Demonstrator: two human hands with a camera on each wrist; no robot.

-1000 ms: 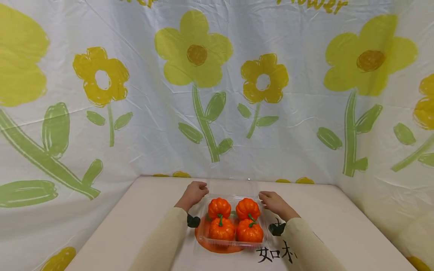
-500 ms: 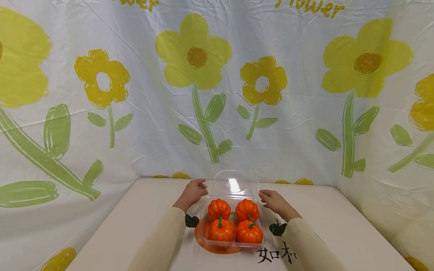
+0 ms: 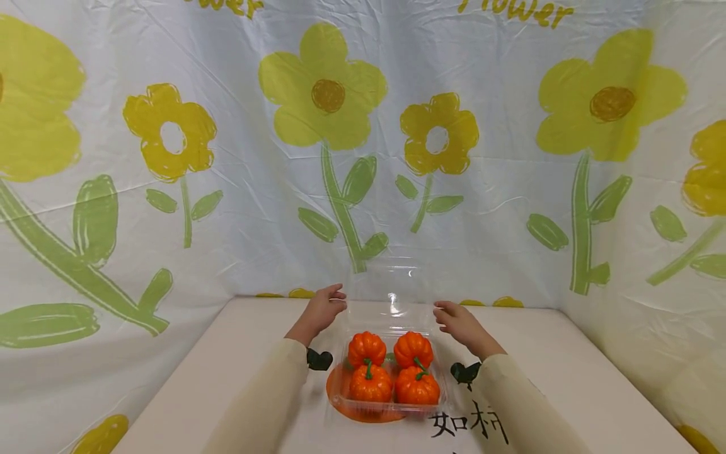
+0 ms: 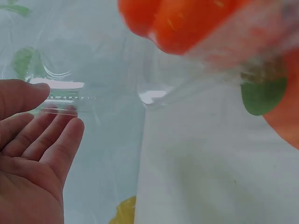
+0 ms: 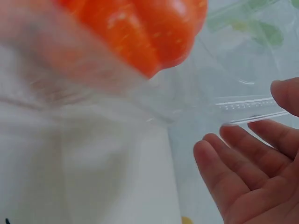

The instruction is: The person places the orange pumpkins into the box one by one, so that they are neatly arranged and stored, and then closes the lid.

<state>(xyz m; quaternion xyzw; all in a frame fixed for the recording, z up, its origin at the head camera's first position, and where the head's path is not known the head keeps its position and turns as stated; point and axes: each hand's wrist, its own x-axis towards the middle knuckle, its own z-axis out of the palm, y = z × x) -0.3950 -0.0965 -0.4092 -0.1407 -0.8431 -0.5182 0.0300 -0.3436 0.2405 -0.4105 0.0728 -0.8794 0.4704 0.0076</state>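
A clear plastic clamshell box (image 3: pixel 397 408) holds several shiny orange toy pumpkins (image 3: pixel 370 384) with green stems. Its hinged lid (image 3: pixel 391 284) stands raised at the back. My left hand (image 3: pixel 323 309) is at the lid's left side; in the left wrist view the thumb (image 4: pixel 28 95) lies by its edge and the fingertips show partly behind the plastic. My right hand (image 3: pixel 462 326) is at the right side, its fingers (image 5: pixel 229 170) loosely extended below the lid edge and the thumb above. Both hands have a visible gap between thumb and fingers.
The box stands on a pale table (image 3: pixel 238 359) printed with an orange shape (image 3: pixel 363 415), dark leaves and black characters (image 3: pixel 448 425). A white curtain (image 3: pixel 499 252) with yellow flowers hangs close behind the table and along its sides.
The lid has swung up from lying nearly flat behind the box to standing upright. Both hands have risen slightly with it, while the pumpkins and the box's base have stayed put.
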